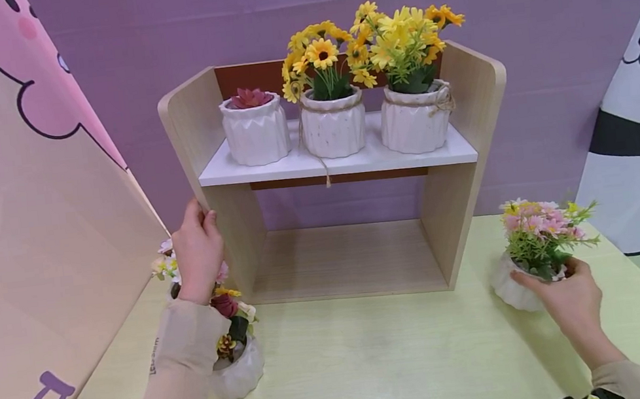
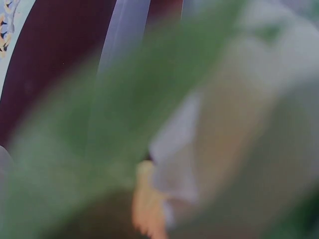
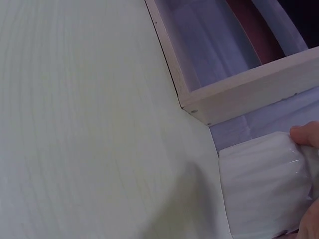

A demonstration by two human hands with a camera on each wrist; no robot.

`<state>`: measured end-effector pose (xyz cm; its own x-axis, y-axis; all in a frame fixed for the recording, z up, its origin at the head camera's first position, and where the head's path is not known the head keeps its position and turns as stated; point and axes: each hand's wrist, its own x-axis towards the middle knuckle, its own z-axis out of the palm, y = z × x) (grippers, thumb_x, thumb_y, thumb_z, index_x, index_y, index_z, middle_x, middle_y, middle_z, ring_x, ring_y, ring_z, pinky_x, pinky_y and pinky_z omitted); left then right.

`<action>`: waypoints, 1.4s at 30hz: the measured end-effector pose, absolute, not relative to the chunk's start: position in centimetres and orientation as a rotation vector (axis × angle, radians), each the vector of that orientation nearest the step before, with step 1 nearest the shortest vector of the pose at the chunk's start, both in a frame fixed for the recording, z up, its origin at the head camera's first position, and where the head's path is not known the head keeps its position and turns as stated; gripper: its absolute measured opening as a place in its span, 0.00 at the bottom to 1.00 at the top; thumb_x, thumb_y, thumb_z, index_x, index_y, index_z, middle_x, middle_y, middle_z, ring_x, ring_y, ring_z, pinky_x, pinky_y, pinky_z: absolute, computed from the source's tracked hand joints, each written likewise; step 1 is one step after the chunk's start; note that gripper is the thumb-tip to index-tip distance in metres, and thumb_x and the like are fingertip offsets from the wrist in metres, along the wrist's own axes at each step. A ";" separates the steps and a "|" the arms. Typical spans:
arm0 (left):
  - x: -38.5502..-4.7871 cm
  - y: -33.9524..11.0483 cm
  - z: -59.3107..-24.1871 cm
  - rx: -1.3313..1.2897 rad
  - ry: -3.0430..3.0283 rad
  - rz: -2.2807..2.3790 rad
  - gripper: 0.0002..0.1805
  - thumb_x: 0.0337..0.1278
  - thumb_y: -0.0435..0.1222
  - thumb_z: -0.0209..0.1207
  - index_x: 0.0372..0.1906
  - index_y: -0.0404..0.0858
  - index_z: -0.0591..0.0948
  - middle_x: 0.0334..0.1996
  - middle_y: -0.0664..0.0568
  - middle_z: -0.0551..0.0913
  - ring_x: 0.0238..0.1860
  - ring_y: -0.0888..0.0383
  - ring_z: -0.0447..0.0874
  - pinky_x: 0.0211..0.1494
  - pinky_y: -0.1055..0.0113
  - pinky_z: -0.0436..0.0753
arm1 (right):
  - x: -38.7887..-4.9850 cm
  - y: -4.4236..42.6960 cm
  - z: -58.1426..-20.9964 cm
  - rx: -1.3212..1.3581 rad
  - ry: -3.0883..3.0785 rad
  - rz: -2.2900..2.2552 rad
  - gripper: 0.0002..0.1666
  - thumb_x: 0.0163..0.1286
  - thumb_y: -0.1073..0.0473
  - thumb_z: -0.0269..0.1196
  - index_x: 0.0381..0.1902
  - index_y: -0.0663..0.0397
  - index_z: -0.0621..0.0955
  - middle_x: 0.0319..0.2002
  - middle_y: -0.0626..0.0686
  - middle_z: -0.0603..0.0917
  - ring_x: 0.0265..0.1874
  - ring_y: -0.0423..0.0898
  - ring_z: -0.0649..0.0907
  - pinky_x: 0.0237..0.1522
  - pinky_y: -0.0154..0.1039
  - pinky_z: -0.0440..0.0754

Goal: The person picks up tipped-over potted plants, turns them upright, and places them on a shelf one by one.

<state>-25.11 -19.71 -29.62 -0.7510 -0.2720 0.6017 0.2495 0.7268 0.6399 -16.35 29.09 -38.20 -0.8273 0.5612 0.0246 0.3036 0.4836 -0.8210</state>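
My left hand [image 1: 200, 252] is at the left side panel of a small wooden two-tier shelf [image 1: 473, 116], its thumb and fingers pinching the panel's front edge. My right hand [image 1: 571, 296] grips the rim of a white ribbed flowerpot [image 1: 514, 289] with pink and yellow flowers, right of the shelf; the pot is tilted. In the right wrist view, the white pot [image 3: 264, 184] shows between the thumb and fingers. Blurred green leaves [image 2: 124, 94] fill much of the left wrist view and hide the left hand.
On the white upper board [image 1: 304, 168] stand a red succulent pot [image 1: 255, 131], a sunflower pot [image 1: 334, 125] and a yellow daisy pot [image 1: 415, 123]. Under the left forearm is another white pot [image 1: 242, 373] with mixed flowers; more pale flowers [image 1: 164, 266] show behind that arm.
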 end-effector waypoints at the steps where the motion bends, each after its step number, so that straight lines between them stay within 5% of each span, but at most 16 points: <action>1: -25.1 -19.7 -29.6 0.019 -2.228 -0.961 0.14 0.66 0.36 0.45 0.51 0.32 0.71 0.37 0.35 0.80 0.29 0.43 0.78 0.33 0.52 0.78 | -16.2 28.9 -38.2 -0.726 -2.447 1.264 0.64 0.48 0.39 0.68 0.67 0.69 0.47 0.63 0.73 0.58 0.60 0.68 0.62 0.58 0.58 0.63; 32: -24.9 -19.9 -29.4 0.008 -2.278 -0.988 0.16 0.66 0.36 0.46 0.54 0.32 0.68 0.41 0.35 0.80 0.34 0.40 0.81 0.38 0.51 0.80 | -13.7 25.0 -37.3 -0.519 -2.492 1.258 0.60 0.44 0.45 0.73 0.65 0.67 0.55 0.60 0.71 0.64 0.59 0.62 0.65 0.57 0.56 0.64; 42: -24.8 -19.9 -29.4 -0.015 -2.260 -0.943 0.15 0.65 0.36 0.46 0.52 0.31 0.69 0.39 0.33 0.80 0.32 0.39 0.81 0.36 0.50 0.80 | -13.5 23.6 -37.4 -0.418 -2.535 1.231 0.55 0.42 0.45 0.74 0.61 0.62 0.60 0.58 0.65 0.69 0.56 0.58 0.70 0.49 0.47 0.68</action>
